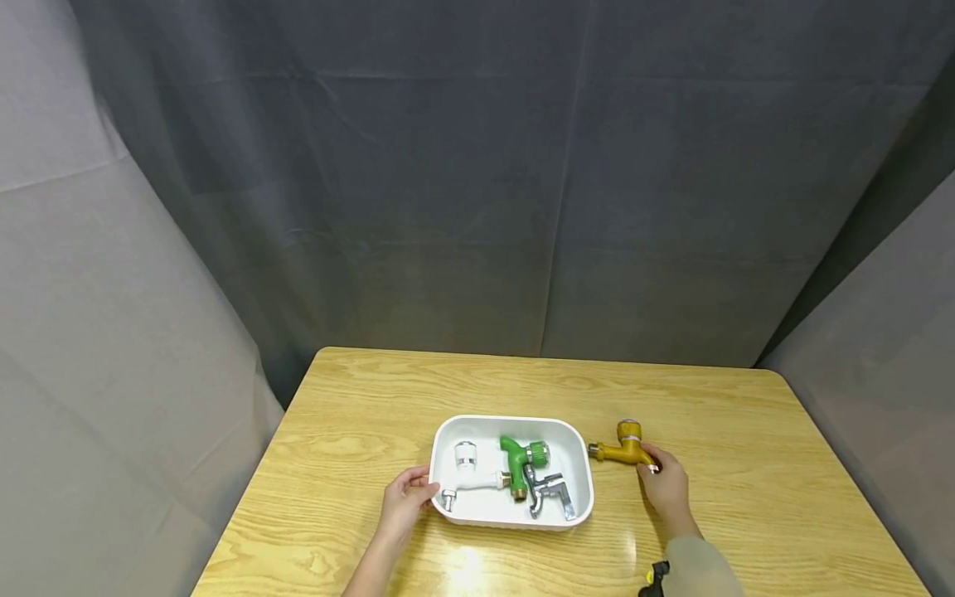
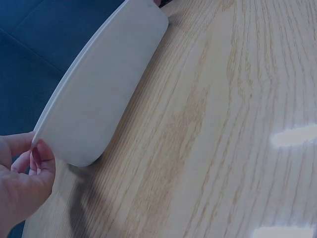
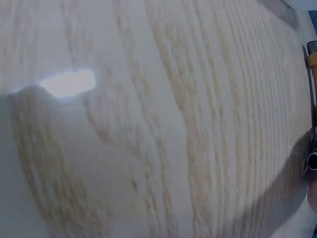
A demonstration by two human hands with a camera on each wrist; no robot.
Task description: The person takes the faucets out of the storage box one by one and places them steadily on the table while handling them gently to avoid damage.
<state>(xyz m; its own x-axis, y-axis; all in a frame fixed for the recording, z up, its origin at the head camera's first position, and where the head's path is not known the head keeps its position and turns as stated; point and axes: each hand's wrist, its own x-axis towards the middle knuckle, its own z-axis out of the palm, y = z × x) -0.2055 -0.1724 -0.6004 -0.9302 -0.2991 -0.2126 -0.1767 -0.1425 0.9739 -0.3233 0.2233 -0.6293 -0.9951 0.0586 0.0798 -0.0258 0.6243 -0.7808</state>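
Note:
A white plastic basin sits on the table, and my left hand pinches its left rim between thumb and fingers. The left wrist view shows the basin's outer wall and the hand at its near corner. Inside lie a white tap on the left, a green tap in the middle and a chrome tap on the right. To the right of the basin, my right hand grips a yellow tap by its spout end. Only the tap's threaded end and spout mouth edge into the right wrist view.
The wooden table has rounded back corners. Behind it hangs a dark grey curtain, with paler cloth at the left and right sides. A black strap shows by the right sleeve.

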